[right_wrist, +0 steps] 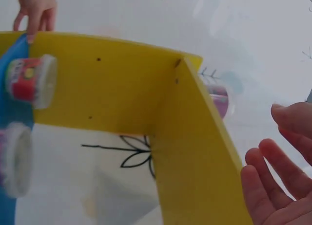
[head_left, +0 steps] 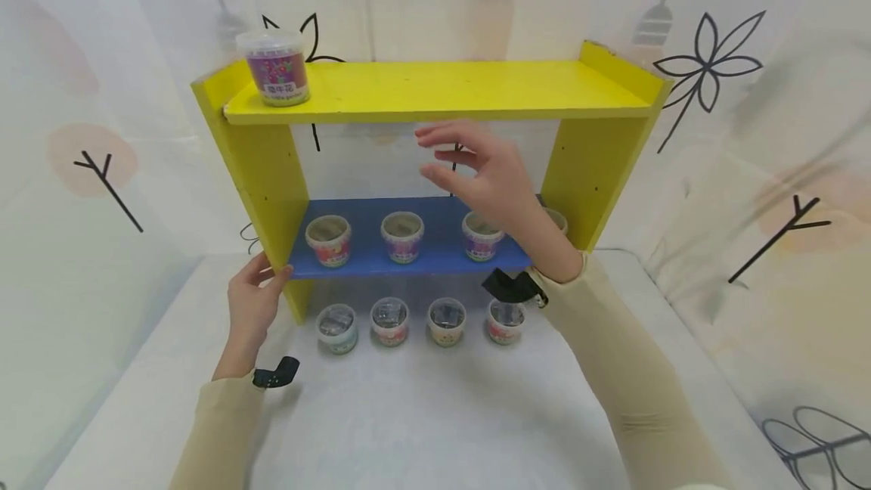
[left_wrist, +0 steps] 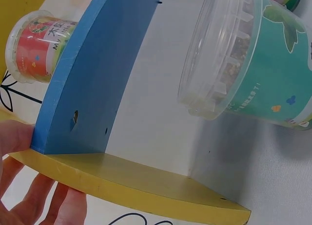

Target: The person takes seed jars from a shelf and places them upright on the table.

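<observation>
My left hand (head_left: pixel 253 299) grips the left side panel of a yellow and blue shelf unit (head_left: pixel 435 85) near the end of its blue board (head_left: pixel 435 272). In the left wrist view the thumb (left_wrist: pixel 14 136) lies at the blue board's edge, with the other fingers outside the yellow panel. My right hand (head_left: pixel 486 165) hovers, fingers apart and loosely bent, in front of the gap below the yellow top board, holding nothing. A purple-labelled lidded tub (head_left: pixel 277 70) stands at the top board's left end. Several tubs, including a red-labelled one (head_left: pixel 330 241), line the blue board; my right forearm partly hides the rightmost.
Below the blue board, several more lidded tubs stand in a row on the white tabletop (head_left: pixel 422 414), among them a teal-labelled one (head_left: pixel 337 329). A patterned white cloth (head_left: pixel 748 134) hangs behind and at the sides.
</observation>
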Demonstrator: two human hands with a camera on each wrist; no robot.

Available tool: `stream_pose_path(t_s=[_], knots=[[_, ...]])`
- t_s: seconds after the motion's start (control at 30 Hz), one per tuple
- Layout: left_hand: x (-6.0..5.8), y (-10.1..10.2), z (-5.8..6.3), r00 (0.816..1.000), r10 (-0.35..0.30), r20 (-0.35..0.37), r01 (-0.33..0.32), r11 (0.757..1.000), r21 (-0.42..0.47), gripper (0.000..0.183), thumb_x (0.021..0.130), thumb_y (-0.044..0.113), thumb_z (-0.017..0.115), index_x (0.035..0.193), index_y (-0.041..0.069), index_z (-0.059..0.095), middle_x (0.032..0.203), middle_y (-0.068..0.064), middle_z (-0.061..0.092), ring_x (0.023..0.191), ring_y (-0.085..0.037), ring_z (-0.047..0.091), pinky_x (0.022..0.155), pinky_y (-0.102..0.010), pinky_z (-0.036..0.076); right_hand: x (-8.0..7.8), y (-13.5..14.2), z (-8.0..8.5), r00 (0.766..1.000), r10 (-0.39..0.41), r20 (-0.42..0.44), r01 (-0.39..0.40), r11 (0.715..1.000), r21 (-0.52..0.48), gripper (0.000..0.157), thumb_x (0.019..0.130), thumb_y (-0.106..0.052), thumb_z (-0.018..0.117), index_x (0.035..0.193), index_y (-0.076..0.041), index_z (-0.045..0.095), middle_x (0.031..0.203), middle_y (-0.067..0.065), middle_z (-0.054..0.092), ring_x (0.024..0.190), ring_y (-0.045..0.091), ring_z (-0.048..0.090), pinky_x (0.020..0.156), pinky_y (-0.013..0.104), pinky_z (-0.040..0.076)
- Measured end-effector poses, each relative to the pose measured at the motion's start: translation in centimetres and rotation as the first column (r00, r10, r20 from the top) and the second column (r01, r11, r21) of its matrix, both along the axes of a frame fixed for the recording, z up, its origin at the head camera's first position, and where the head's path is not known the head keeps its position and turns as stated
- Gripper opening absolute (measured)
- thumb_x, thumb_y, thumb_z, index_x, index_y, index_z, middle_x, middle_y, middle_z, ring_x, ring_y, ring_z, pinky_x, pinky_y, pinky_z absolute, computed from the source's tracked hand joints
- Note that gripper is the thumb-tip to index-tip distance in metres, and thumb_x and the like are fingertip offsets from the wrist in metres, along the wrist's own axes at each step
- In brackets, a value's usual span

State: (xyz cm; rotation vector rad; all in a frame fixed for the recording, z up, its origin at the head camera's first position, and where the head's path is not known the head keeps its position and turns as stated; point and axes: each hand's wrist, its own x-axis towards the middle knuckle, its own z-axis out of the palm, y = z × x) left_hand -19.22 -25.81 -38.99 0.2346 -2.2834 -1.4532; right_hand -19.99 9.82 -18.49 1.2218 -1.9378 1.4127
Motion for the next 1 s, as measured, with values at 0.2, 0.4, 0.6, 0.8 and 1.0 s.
stream_pose_path(t_s=[0.2,0.4,0.6,0.8,1.0], knots=[[0.0,-0.1,0.0,1.0,0.0,0.003,0.0,1.0,0.006,0.051,0.098,0.032,0.064,0.146,0.019,0.053,0.135,-0.007,0.059,0.121,-0.024,0.053,0.099,-0.045,0.049,-1.1,-3.5,3.6,0.998,0.059,-0.018,-0.06,0.997,-0.053,0.032,0.089,-0.001,0.072,0.12,0.006,0.066,0.123,0.01,0.065,0.113,0.02,0.062,0.097,0.033,0.052],[0.1,-0.1,0.0,1.0,-0.007,-0.008,0.007,1.0,0.002,0.05,0.098,0.032,0.063,0.146,0.019,0.053,0.135,-0.006,0.059,0.121,-0.024,0.053,0.099,-0.044,0.049,-2.1,-6.2,6.0,0.999,0.041,0.025,-0.041,0.999,-0.017,0.041,0.09,-0.006,0.072,0.129,0.003,0.063,0.129,0.011,0.063,0.116,0.013,0.06,0.099,0.026,0.048],[0.2,-0.1,0.1,1.0,-0.008,0.0,0.008,1.0,0.007,0.051,0.099,0.032,0.062,0.147,0.019,0.052,0.135,-0.007,0.059,0.122,-0.024,0.053,0.1,-0.045,0.048,-3.2,-8.2,7.6,0.998,-0.041,0.042,0.038,0.997,0.072,0.047,0.092,-0.014,0.073,0.135,-0.002,0.06,0.137,0.007,0.059,0.121,0.007,0.055,0.101,0.019,0.044],[0.1,-0.2,0.2,1.0,-0.006,0.017,0.006,1.0,0.014,0.052,0.099,0.033,0.062,0.147,0.018,0.051,0.136,-0.008,0.058,0.123,-0.025,0.052,0.101,-0.046,0.048,-4.1,-10.4,8.8,0.994,-0.077,0.072,0.067,0.989,0.134,0.049,0.093,-0.016,0.072,0.139,-0.007,0.058,0.142,0.003,0.055,0.124,0.007,0.052,0.101,0.016,0.041],[0.0,-0.3,0.1,1.0,-0.003,0.016,0.003,1.0,0.009,0.051,0.099,0.031,0.062,0.147,0.018,0.051,0.135,-0.008,0.058,0.123,-0.025,0.053,0.101,-0.046,0.048,-4.8,-12.3,9.3,0.985,-0.158,0.073,0.136,0.961,0.241,0.055,0.093,-0.023,0.072,0.144,-0.014,0.053,0.149,-0.004,0.047,0.132,0.003,0.043,0.104,0.014,0.036]])
